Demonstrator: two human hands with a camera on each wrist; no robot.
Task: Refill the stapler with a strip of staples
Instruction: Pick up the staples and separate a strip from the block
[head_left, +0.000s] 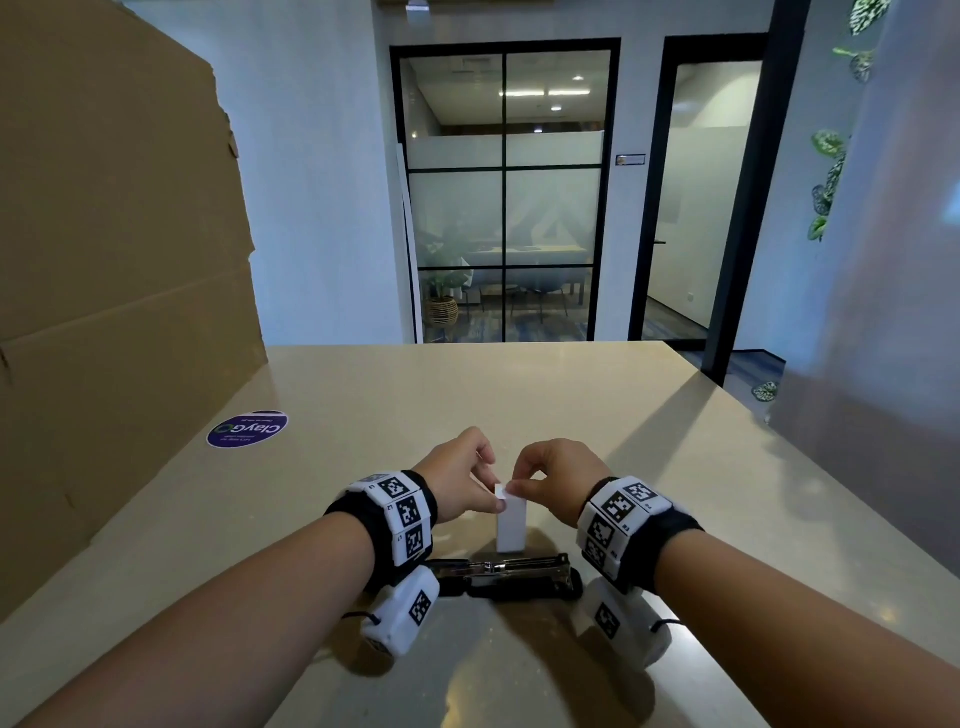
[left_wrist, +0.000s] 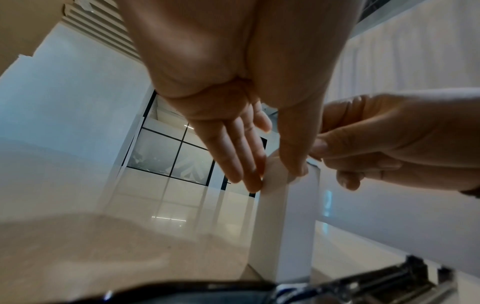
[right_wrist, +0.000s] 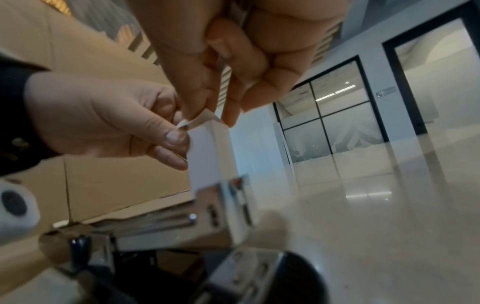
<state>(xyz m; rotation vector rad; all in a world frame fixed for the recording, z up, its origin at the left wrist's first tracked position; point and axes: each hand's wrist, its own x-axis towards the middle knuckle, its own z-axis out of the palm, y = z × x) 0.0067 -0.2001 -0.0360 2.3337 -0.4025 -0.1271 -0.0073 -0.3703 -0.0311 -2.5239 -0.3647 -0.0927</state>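
Stapler (head_left: 506, 577): black body with metal magazine, lying flat and swung open on the table (head_left: 675, 467), close to the near edge, roughly midway between the left and right edges. It runs left to right, below and between the two wrists. Magazine channel faces up; whether staples are in it, cannot tell.

White box (head_left: 510, 522): small, tall, narrow, standing upright on end on the table just behind the stapler. Plain white sides, no print readable. In the right wrist view its top flap (right_wrist: 205, 118) is lifted a little from the box body.

Left hand (head_left: 462, 480): at the box's upper left side. In the left wrist view the thumb lies on the near face and the fingers (left_wrist: 249, 164) run nearly straight along the far face, so the top of the box is pinched between them.

Right hand (head_left: 550, 478): at the box's top right. Thumb and forefinger are together on the flap edge; the other fingers are curled into the palm.

Both wrists carry white bands with black square markers, and a white camera housing hangs under each.

Cardboard sheet (head_left: 119, 260): large, brown, standing along the table's left edge. A round purple sticker (head_left: 248, 429) lies flat on the table beside its foot, well left of the hands.
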